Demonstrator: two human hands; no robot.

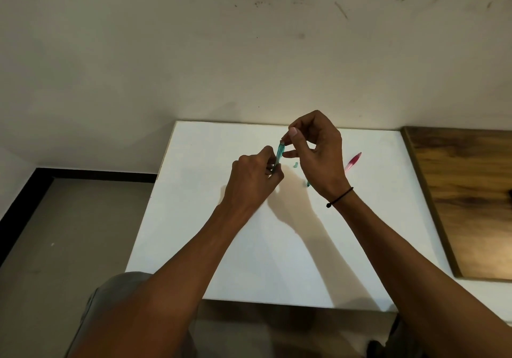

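Green pen (278,154), see-through and nearly upright, is held in the air above the middle of the white worktop (221,246). Nearest, the left hand (253,180) grips its lower half, fingers curled round it. Beside the right wrist lies a small green bit (308,183), half hidden, and a little farther off a second green bit (295,165) lies just right of the pen; both look like parts taken from it. The right hand (318,154) pinches the pen's top end between thumb and forefinger, fingertips (293,133) touching it, the other fingers loosely bent. Farther right lies a pink pen (354,161), with a wooden board (471,191) at the right edge.

The likely trouble is the top pinch: it is a narrow hold, and a slip there could send a small piece off the worktop. The right wrist hangs over the loose bits, so lowering it carelessly could sweep them away.
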